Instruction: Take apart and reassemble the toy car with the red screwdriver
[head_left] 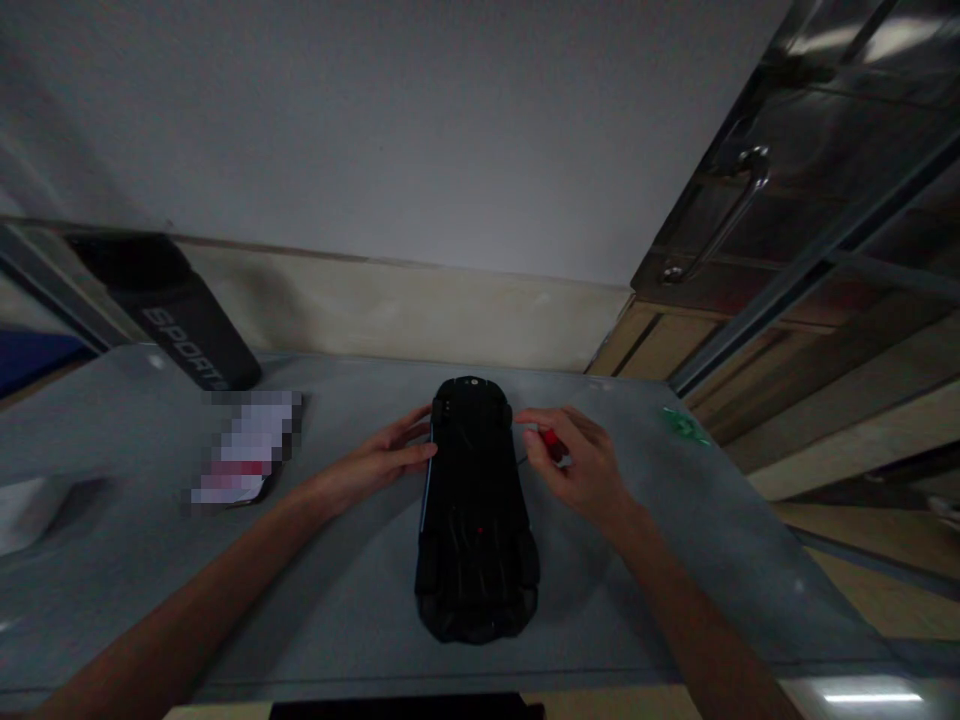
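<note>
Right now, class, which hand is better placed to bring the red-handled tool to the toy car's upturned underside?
Probably the right: the right hand grips the red-handled tool beside the toy car. The left hand is at the opposite side, seemingly better placed for steadying.

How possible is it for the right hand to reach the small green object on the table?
Probably yes: only bare tabletop shows between the right hand and the green object. It holds a red tool, though, so it may need to put that down first.
</note>
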